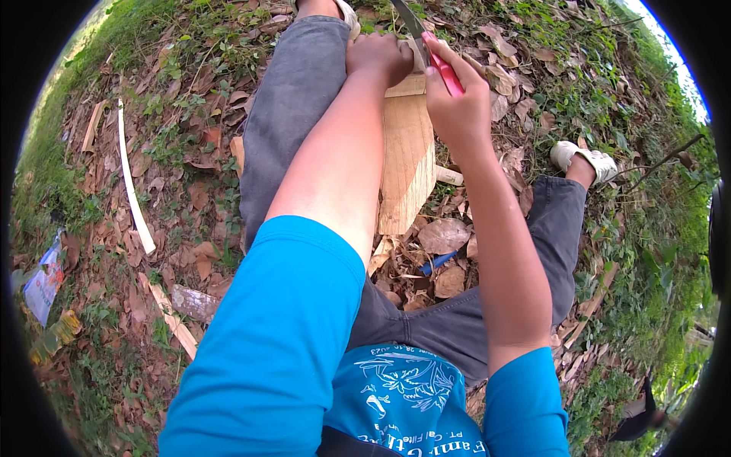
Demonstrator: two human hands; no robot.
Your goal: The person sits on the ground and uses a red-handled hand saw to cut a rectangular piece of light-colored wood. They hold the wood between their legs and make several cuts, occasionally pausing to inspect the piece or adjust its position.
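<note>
A wooden board with a pointed side lies lengthwise between my legs, with a shorter wooden block at its far end. My left hand is closed at that far end, its fingers curled around a pale piece of wood that is mostly hidden. Just to its right, my right hand grips the red handle of a tool with a long, slightly curved grey blade. The blade slants up and left, close past my left knuckles, and leaves the top of the view. Whether its edge has teeth I cannot make out.
Dry leaves and green plants cover the ground. A long pale wood strip, a split stick and a plastic bag lie to the left. A blue object rests below the board. My legs stretch out on both sides.
</note>
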